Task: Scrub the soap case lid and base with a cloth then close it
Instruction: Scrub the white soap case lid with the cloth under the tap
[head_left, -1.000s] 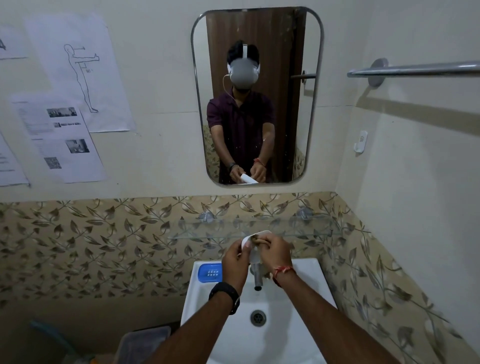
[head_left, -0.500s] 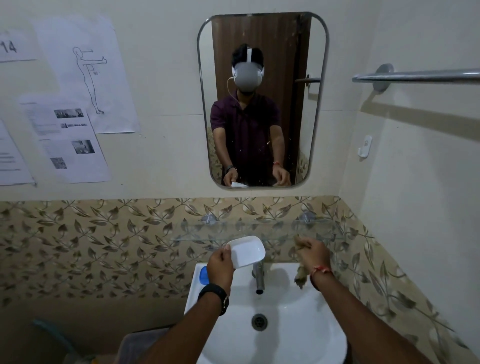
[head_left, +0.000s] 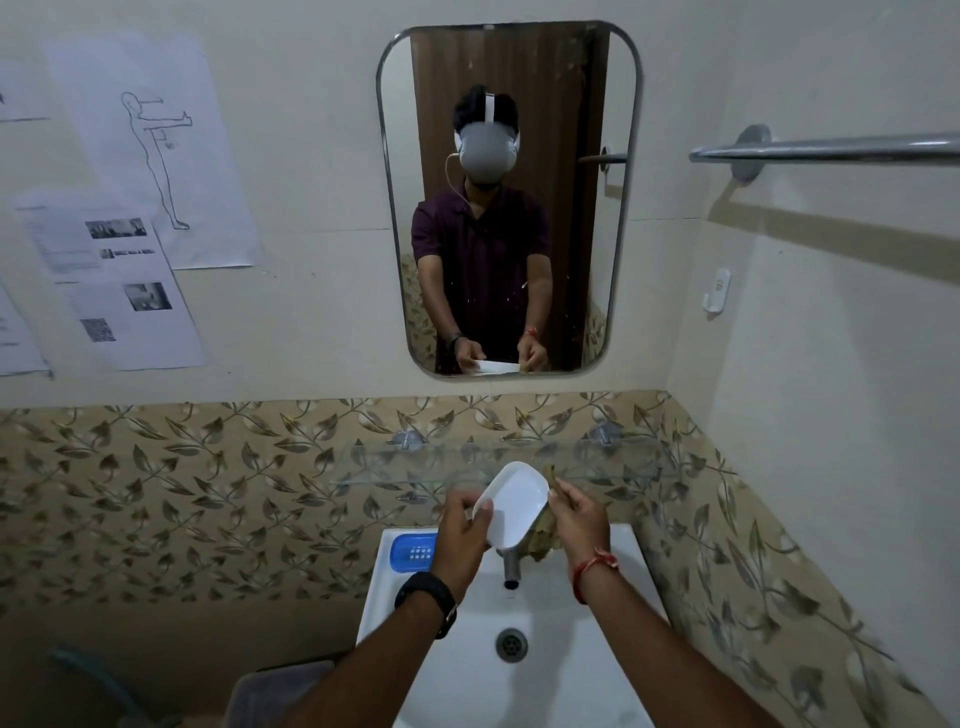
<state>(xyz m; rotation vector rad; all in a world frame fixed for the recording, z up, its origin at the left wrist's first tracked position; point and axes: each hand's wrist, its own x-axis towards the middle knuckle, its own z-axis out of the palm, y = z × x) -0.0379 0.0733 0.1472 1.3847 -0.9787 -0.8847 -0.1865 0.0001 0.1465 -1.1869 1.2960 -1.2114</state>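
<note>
lid (head_left: 517, 503) pinched by left hand (head_left: 464, 535); cloth (head_left: 540, 535) gripped by right hand (head_left: 576, 522). light, stiff, likely slippery; best held at rim.

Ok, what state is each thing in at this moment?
white case half, separate, tilted, held by left hand
cloth, bunched in right hand, at the white half's right edge
blue case half, uncovered, lying on the sink rim
tap, no water seen running
</note>
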